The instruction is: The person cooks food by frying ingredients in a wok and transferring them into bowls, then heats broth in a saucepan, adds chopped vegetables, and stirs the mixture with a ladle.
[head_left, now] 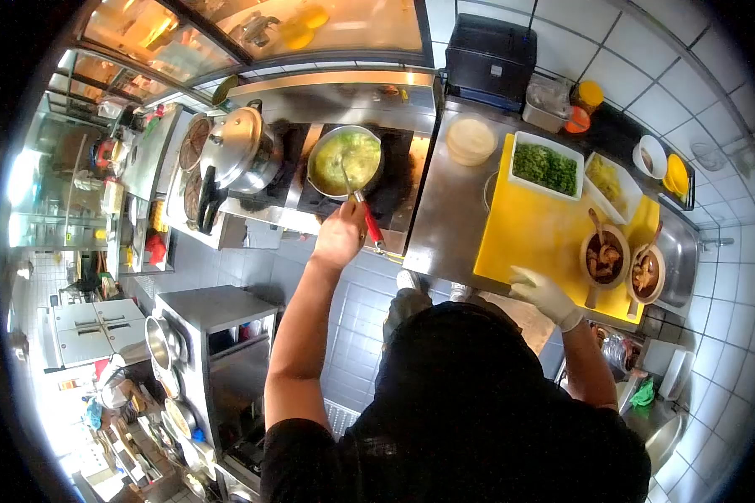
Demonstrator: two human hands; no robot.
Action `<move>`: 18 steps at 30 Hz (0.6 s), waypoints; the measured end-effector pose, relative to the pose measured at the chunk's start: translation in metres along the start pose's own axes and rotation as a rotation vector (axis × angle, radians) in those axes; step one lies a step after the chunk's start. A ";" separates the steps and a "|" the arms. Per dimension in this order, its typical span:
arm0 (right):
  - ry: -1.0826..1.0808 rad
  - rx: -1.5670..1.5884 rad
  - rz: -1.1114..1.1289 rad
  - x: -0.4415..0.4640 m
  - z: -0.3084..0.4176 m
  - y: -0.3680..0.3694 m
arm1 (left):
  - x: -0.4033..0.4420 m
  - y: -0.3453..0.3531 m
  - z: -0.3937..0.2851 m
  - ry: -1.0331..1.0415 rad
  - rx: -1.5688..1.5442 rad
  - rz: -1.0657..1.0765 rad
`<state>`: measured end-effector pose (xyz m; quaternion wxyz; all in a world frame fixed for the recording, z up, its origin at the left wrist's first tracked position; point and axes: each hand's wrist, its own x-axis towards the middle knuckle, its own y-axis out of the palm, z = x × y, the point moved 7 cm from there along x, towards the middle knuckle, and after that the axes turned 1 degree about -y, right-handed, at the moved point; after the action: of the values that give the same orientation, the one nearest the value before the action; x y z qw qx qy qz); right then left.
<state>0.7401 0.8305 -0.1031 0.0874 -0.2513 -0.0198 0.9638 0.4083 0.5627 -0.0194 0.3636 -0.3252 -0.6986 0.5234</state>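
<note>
My left hand [341, 233] is closed round the handle of a thin metal spoon or similar utensil [345, 174]. Its far end dips into a pan [311, 176] on the stove and is hidden in the yellow-green food [352, 152]. The pan's red handle [372, 223] runs just beside that hand. My right hand [547, 297], in a pale glove, holds nothing, its fingers stretched out over the near edge of a yellow cutting board [512, 239]. To its right stand two small brown pots [590, 270] with dark food and wooden spoons.
A pressure cooker [247, 151] sits left of the pan. On the board are a white tray of chopped greens [547, 165] and a tray of yellow pieces [610, 184]. Round pale flatbreads [471, 141] lie on the steel counter [451, 210]. A sink [681, 268] is at the right.
</note>
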 end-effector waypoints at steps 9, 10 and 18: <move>0.102 0.160 -0.085 -0.023 -0.021 0.016 | -0.018 -0.044 0.004 0.052 -0.165 -0.129; 0.119 0.142 -0.105 -0.026 -0.013 0.022 | -0.026 -0.035 0.010 0.038 -0.132 -0.107; 0.144 0.122 -0.124 -0.043 0.000 0.078 | -0.084 -0.025 0.049 -0.059 -0.268 -0.319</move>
<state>0.7643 0.7458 -0.0889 0.1633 -0.3124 0.0295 0.9353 0.4087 0.4620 -0.0189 0.3748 -0.2405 -0.8150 0.3709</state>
